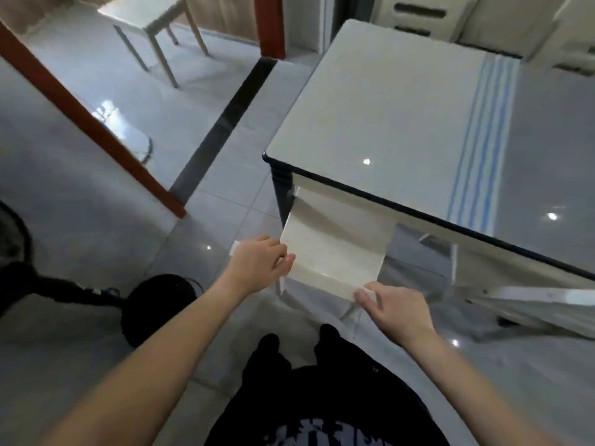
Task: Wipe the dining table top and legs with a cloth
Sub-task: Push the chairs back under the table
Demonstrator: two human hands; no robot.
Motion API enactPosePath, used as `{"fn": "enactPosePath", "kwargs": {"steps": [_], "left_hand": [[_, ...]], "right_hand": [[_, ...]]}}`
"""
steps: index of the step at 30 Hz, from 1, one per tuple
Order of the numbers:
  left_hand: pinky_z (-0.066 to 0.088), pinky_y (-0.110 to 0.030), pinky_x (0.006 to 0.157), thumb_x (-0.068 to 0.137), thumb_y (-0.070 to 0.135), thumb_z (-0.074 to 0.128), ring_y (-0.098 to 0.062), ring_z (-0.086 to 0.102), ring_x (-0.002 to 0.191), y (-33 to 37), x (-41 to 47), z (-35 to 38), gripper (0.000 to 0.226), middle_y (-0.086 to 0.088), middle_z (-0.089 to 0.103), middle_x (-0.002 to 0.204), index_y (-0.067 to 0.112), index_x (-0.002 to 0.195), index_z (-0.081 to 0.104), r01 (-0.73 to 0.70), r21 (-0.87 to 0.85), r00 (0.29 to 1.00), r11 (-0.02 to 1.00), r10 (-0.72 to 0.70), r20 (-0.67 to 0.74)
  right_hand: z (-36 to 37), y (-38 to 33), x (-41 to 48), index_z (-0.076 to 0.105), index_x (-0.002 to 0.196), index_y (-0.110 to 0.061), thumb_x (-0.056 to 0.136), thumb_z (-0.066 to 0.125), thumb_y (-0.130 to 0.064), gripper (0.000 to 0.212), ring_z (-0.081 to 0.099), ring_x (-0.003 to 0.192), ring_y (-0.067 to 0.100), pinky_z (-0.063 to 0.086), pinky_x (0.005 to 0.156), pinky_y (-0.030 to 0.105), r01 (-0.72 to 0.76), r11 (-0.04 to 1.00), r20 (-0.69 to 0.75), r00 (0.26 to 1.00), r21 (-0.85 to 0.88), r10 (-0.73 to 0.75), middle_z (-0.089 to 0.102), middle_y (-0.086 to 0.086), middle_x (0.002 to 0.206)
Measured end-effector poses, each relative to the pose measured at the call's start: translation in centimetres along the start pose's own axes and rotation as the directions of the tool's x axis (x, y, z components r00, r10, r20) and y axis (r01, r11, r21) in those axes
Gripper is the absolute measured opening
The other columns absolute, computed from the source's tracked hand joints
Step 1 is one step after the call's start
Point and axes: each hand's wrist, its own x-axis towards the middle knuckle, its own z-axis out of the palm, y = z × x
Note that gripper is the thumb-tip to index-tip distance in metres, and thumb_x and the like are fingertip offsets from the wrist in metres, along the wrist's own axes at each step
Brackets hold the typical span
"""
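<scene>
White stool [331, 252] sits half under the grey surface [386, 107], right in front of me | my left hand [260, 265] and right hand [396, 310] each hold a seat edge, fingers [365, 297] curled on it | I think I should pull it out slow and straight, feet clear | no cloth in sight | no words to read

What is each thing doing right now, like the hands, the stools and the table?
Table: standing, top shiny.
Near stool: upright, partly tucked under it, held by both hands.
Left hand: grips the stool's left edge.
Right hand: grips its near right corner.
Far stool: upright, standing on its own across the floor.
</scene>
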Motion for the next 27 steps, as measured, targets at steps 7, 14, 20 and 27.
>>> {"fn": "enactPosePath", "kwargs": {"steps": [7,14,20,27], "left_hand": [[0.042,-0.027,0.051,0.087,0.047,0.028,-0.022,0.06,0.06,-0.8,0.9,-0.1,0.053,0.0,0.064,0.068,0.016,0.068,0.066,-0.029,0.023,0.996,0.999,0.027,0.083],[0.038,-0.028,0.057,0.088,0.048,0.027,-0.022,0.057,0.069,-3.3,3.2,-1.1,0.053,-0.001,0.064,0.076,0.014,0.076,0.065,-0.088,0.003,0.987,0.996,0.087,0.134],[0.036,-0.028,0.052,0.079,0.055,0.017,-0.019,0.052,0.059,-8.4,7.2,-1.9,0.053,0.003,0.055,0.063,0.018,0.059,0.05,-0.122,-0.032,0.98,0.992,0.126,0.155],[0.027,-0.026,0.048,0.08,0.053,0.015,-0.016,0.052,0.057,-9.1,9.6,-1.5,0.056,0.004,0.055,0.061,0.018,0.058,0.053,-0.161,-0.008,0.978,0.987,0.161,0.135]], "right_hand": [[1.0,-3.0,0.3,0.06,0.052,-0.006,0.091,0.015,-0.045,0.071,0.057,0.045,0.035,0.029,0.045,0.028,-0.393,0.919,-0.151,0.908,0.022,0.391,0.057,0.011,0.045],[0.4,-5.0,1.8,0.061,0.056,-0.005,0.101,0.033,-0.033,0.06,0.055,0.049,0.03,0.028,0.046,0.028,-0.475,0.88,-0.133,0.872,0.004,0.471,0.059,0.009,0.051],[-0.2,-9.0,5.2,0.029,0.041,-0.012,0.09,0.015,-0.037,0.057,0.036,0.036,0.027,0.017,0.043,0.023,-0.506,0.86,-0.131,0.85,0.071,0.511,0.028,-0.003,0.035],[0.2,-7.1,7.4,0.029,0.04,-0.013,0.085,0.03,-0.028,0.047,0.023,0.03,0.025,0.008,0.044,0.016,-0.446,0.89,-0.311,0.836,0.098,0.453,0.031,0.001,0.032]]}}
